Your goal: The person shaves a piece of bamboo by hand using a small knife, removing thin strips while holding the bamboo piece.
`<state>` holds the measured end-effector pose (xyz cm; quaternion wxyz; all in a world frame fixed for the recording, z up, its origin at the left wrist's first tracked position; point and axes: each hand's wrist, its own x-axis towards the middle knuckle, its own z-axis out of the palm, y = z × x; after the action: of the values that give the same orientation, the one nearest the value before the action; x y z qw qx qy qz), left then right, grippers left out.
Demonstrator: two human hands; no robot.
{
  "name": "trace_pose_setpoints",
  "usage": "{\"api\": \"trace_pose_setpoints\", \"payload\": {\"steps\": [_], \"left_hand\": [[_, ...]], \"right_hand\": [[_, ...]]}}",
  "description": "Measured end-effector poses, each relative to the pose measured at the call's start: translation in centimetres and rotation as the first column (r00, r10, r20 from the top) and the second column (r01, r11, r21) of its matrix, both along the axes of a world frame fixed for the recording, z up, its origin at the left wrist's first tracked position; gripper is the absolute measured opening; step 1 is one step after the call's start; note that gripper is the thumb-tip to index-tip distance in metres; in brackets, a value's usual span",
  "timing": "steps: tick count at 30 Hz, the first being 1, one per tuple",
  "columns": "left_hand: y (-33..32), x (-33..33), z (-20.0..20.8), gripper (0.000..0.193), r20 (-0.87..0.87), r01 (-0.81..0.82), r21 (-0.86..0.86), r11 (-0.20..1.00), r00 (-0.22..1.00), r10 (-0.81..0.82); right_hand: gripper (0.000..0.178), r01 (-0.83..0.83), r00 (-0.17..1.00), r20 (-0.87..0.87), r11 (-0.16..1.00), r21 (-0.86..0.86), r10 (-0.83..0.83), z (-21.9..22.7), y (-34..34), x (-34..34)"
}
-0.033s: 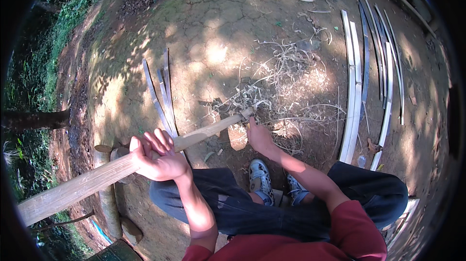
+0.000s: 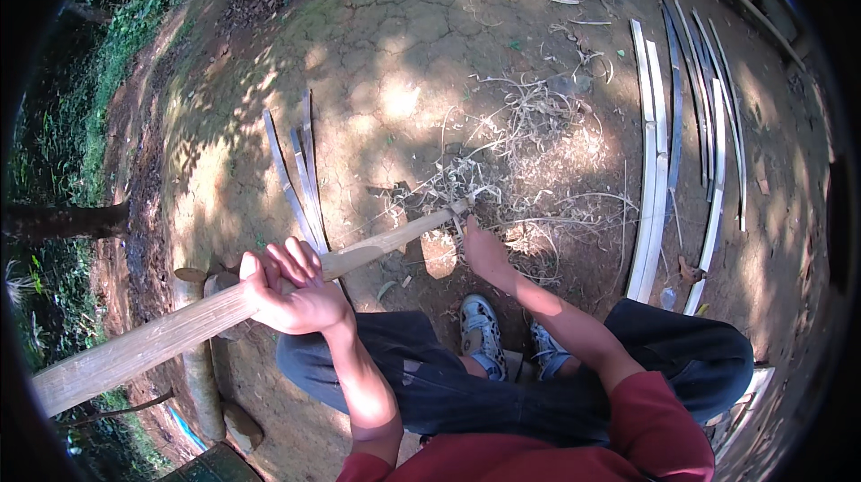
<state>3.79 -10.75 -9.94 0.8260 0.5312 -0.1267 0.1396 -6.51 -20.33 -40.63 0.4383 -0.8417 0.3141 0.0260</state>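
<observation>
A long pale wooden pole [image 2: 179,331] slants from the lower left up to the middle, and its narrower far end rests among shavings. My left hand [image 2: 294,292] is closed around the pole from below, palm up with the fingers curled over it. Beside the far end, my right hand [image 2: 487,254] is closed in a fist. A short thin piece shows between that fist and the pole; its kind is too small to tell. Under the far end lies a tangle of dry curly shavings [image 2: 547,137].
Long split strips [image 2: 647,168] lie on the right, and several thinner strips [image 2: 300,173] lie ahead on the left. A short log [image 2: 204,392] and a stone [image 2: 242,424] sit at lower left. My shoes [image 2: 484,338] are below the pole. Greenery [image 2: 99,105] borders the dirt.
My right hand has shifted slightly to the right, away from the pole's far end. The pole and my left hand hold still.
</observation>
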Motion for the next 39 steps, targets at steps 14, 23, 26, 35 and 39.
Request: {"api": "trace_pose_setpoints", "payload": {"steps": [14, 23, 26, 35, 39], "left_hand": [[0.9, 1.4, -0.3, 0.036, 0.003, 0.005, -0.031, 0.999, 1.0, -0.005], [-0.1, 1.4, -0.3, 0.037, 0.061, -0.114, 0.078, 0.99, 0.992, 0.109], [-0.5, 1.5, -0.1, 0.039, 0.065, -0.129, 0.078, 0.989, 0.99, 0.124], [-1.2, 1.0, 0.0, 0.038, 0.11, -0.239, 0.149, 0.96, 0.968, 0.224], [-2.0, -0.1, 0.3, 0.042, 0.131, -0.282, 0.117, 0.952, 0.955, 0.267]], "right_hand": [[0.022, -0.06, 0.992, -0.116, 0.997, -0.047, 0.054, -4.3, -2.1, 0.0], [0.022, -0.016, 0.991, 0.13, 0.997, 0.079, 0.005, 1.4, -0.7, 0.6], [0.026, -0.043, 0.995, 0.097, 0.998, 0.039, 0.039, 1.1, -0.8, 0.8], [0.031, -0.022, 0.999, -0.021, 0.997, 0.07, 0.024, 2.2, -0.5, 0.5], [0.022, -0.029, 0.978, -0.203, 0.991, 0.129, 0.055, 0.0, -1.3, -0.3]]}}
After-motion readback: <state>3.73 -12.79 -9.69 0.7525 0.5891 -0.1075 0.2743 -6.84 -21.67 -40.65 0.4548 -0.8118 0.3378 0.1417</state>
